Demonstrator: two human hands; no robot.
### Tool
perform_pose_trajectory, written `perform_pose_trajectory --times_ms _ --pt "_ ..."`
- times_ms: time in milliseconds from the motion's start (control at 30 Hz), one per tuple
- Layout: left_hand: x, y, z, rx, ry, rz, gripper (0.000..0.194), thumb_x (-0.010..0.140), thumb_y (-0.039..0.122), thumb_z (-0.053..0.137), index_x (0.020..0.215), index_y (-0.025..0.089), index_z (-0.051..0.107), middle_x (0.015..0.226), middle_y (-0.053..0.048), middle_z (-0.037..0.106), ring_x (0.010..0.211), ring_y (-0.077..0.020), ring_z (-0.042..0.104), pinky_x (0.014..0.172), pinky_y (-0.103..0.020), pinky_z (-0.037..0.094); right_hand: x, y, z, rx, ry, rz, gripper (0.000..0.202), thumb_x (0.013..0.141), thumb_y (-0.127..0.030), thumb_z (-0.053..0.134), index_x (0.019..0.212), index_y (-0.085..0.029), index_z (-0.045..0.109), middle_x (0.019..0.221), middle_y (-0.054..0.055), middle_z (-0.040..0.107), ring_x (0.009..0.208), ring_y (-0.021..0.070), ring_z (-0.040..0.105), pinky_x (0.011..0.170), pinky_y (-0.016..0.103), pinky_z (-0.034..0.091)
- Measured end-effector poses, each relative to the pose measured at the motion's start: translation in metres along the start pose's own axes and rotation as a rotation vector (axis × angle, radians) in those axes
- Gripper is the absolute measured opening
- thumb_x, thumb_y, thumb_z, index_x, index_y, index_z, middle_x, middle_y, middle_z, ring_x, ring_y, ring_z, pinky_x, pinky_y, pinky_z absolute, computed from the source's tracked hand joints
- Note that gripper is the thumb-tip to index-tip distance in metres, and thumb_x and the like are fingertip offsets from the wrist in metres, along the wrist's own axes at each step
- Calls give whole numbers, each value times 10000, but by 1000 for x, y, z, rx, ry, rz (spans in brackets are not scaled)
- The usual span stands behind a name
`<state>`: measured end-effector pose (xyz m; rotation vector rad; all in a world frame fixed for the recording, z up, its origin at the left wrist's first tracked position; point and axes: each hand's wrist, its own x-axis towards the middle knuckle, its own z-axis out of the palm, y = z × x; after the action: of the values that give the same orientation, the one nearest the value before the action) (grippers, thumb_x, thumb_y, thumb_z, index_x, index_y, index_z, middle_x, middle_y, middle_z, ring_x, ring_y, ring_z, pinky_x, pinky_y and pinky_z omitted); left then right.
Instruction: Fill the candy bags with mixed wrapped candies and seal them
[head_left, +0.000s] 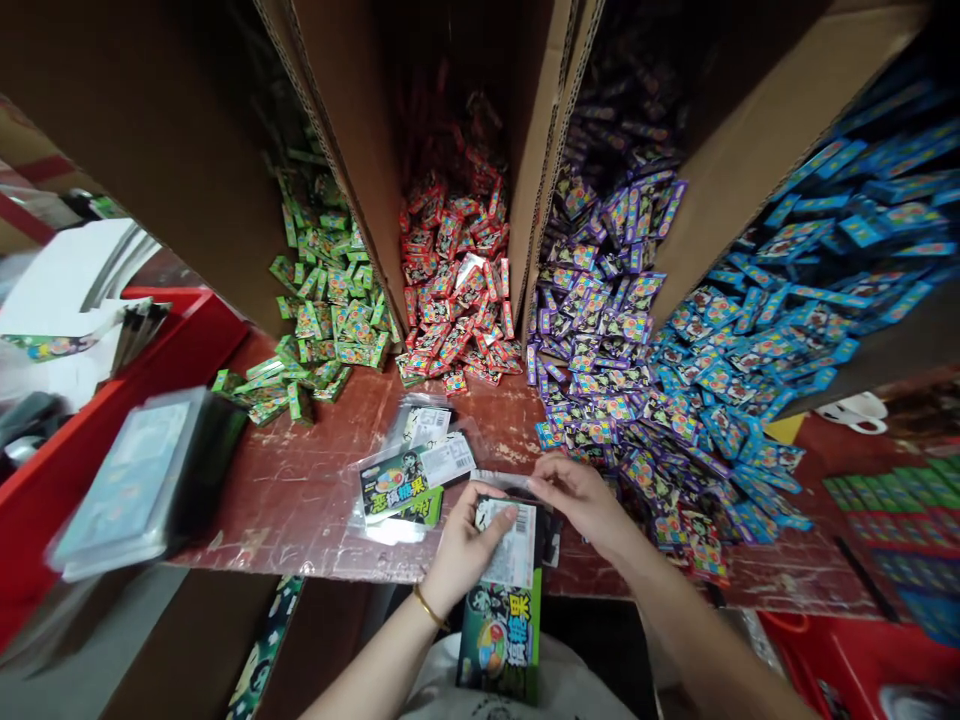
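Note:
Near the table's front edge, my left hand is closed on a green-and-black printed candy pack with a white barcode label, its thumb lying on the label. The pack hangs tilted over my lap. At its upper end my right hand pinches the edge of a clear plastic flap, which stretches between both hands. Just left of my hands, similar printed packs in clear bags lie overlapping on the table.
Cardboard boxes spill small green packets, red packets, purple packets and blue packets onto the red table. Stacked clear sleeves stand left beside a red bin. Coloured packets lie in rows at right.

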<state>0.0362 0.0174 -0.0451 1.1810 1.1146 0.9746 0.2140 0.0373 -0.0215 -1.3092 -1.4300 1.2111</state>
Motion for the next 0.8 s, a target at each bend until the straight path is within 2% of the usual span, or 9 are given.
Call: perform_pose_trajectory --times_ms 100,267,367,500,600,700,800 --pt "1 -1 2 -8 -19 -37 193 844 377 538 889 191 517 792 3 542 729 -148 514 695 -255 414 10 -10 -5 21 -158 184 189 748 -348 631 677 -173 625 692 -14 604 647 123 542 615 236 410" --pt "0 2 5 22 -25 -18 211 883 388 465 886 189 536 794 -7 545 757 -157 516 719 -257 417 15 -17 2 79 -231 327 171 670 -315 685 627 -159 631 588 -31 605 565 108 520 567 221 371" --pt "0 5 6 20 -30 -12 221 885 396 461 883 188 535 782 -9 547 752 -159 519 712 -256 420 16 -18 5 96 -226 340 168 640 -306 705 607 -159 631 573 -29 617 541 106 525 547 218 374" --pt "0 7 7 23 5 21 240 899 398 429 855 190 540 785 -7 544 756 -155 515 734 -257 418 14 -13 6 113 -164 299 171 618 -308 720 609 -162 631 574 -28 617 539 107 529 538 219 391" --pt "1 9 9 44 25 33 258 904 402 410 851 190 547 812 -18 561 790 -160 530 763 -269 421 9 -8 8 175 -129 323 173 578 -262 751 611 -157 617 568 -37 610 534 99 530 548 215 399" --pt "0 11 13 36 61 38 226 814 388 579 904 186 534 874 -28 589 844 -174 557 779 -287 438 5 -5 13 419 -130 408 198 558 -193 754 698 -160 618 629 -36 632 575 105 568 566 209 418" --pt "-1 16 16 -7 71 48 356 704 327 709 961 185 508 929 -42 625 888 -189 592 811 -312 459 5 -4 19 755 -241 560 278 575 -151 691 844 -161 623 768 8 682 655 141 628 619 241 465"
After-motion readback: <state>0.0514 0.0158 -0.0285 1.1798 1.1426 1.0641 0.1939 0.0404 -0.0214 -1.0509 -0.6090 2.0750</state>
